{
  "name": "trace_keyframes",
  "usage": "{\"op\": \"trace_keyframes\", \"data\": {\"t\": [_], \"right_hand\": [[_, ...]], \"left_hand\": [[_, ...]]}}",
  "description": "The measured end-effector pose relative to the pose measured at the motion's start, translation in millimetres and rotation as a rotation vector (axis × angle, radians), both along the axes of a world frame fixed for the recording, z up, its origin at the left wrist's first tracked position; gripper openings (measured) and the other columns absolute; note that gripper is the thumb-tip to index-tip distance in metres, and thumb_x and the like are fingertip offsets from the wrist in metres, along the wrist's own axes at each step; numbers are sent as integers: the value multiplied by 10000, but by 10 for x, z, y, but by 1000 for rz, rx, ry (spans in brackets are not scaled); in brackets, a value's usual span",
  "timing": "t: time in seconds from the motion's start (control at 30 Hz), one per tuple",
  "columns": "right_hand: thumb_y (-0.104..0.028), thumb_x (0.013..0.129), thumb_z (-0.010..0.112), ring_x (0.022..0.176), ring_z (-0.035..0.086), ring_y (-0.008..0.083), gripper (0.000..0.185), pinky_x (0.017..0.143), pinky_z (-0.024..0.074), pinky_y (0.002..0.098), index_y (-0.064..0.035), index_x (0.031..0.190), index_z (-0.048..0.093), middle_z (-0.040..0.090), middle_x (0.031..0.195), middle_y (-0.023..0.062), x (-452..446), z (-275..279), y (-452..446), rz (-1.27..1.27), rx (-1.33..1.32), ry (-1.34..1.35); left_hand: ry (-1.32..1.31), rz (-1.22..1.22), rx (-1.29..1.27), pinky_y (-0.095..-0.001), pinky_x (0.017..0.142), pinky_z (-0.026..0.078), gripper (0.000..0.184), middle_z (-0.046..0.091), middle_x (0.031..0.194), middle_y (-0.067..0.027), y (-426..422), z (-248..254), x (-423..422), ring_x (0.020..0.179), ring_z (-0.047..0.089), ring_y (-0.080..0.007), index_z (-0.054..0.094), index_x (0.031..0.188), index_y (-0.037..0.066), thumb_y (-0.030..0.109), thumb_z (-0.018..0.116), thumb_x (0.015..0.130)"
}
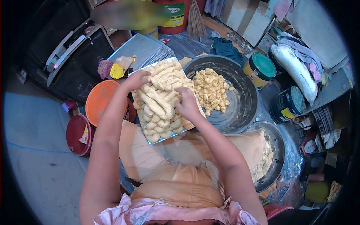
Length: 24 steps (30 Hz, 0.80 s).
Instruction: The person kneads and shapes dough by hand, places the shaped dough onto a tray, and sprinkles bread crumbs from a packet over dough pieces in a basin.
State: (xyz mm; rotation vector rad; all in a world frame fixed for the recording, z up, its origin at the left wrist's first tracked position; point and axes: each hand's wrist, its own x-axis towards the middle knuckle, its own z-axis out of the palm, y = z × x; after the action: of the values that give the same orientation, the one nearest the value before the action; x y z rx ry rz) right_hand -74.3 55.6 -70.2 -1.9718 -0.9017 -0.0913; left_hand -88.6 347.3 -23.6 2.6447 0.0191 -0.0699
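On my lap a tray [153,143] is tilted, heaped with pale dough: long twisted dough ropes [154,101] lie over rounded dough pieces [162,129]. My left hand [138,80] is at the upper left of the heap, its fingers closed over the end of a dough rope. At the right side of the heap, my right hand [187,103] has its thumb and fingers curled on the dough; its grip is partly hidden. Just right of the tray, a wide black basin [242,101] holds many small, darker lumps of dough [212,92].
A second dark basin [278,150] with pale dough mass stands by my right knee. Left are an orange bucket [99,98] and a red bucket [77,137]. Stacked trays [140,48] lie ahead. Lidded buckets [261,67] and a filled white sack [294,69] stand at right.
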Motion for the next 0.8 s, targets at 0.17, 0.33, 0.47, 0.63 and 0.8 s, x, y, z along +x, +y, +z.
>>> {"op": "trace_keyframes", "data": {"t": [0.17, 0.33, 0.47, 0.63, 0.8], "right_hand": [[-160, 777, 631, 1122, 481, 327, 524, 1004, 310, 449, -114, 1275, 472, 501, 1218, 183, 42, 102, 527, -105, -161, -89], [-242, 829, 601, 1143, 500, 306, 483, 1008, 302, 457, -136, 1283, 479, 606, 1100, 148, 100, 434, 654, -27, -352, 149], [-328, 856, 561, 1072, 527, 285, 357, 919, 380, 407, -106, 1133, 600, 618, 1061, 128, 108, 313, 542, 48, -339, 394], [-363, 843, 578, 1174, 446, 297, 457, 950, 360, 434, -85, 1204, 560, 522, 1210, 128, -115, 158, 289, 52, -468, -102], [-437, 858, 550, 1264, 369, 351, 627, 1018, 292, 498, -59, 1343, 422, 365, 1392, 186, -149, 123, -162, 251, -492, -35]], "left_hand": [[-40, 176, 65, -395, 968, 405, 474, 567, 1187, -227, -62, -65, -70, 1125, 533, -343, 573, 1195, 13, 294, 654, 822], [-54, 240, 50, -408, 919, 438, 453, 569, 1173, -224, -21, -60, -87, 1058, 566, -366, 589, 1165, 23, 300, 659, 813], [-206, 352, 1, -409, 877, 454, 387, 578, 1116, -213, 16, -197, -43, 1003, 578, -372, 606, 1129, 36, 278, 640, 829], [-378, 291, 168, -443, 941, 396, 335, 575, 1136, -161, -463, -25, -84, 1109, 523, -337, 616, 1139, 75, 258, 597, 859], [-63, -125, 388, -569, 1102, 50, 494, 399, 1424, -118, -782, -250, -259, 1385, 237, -299, 571, 1242, 113, 457, 468, 903]]}}
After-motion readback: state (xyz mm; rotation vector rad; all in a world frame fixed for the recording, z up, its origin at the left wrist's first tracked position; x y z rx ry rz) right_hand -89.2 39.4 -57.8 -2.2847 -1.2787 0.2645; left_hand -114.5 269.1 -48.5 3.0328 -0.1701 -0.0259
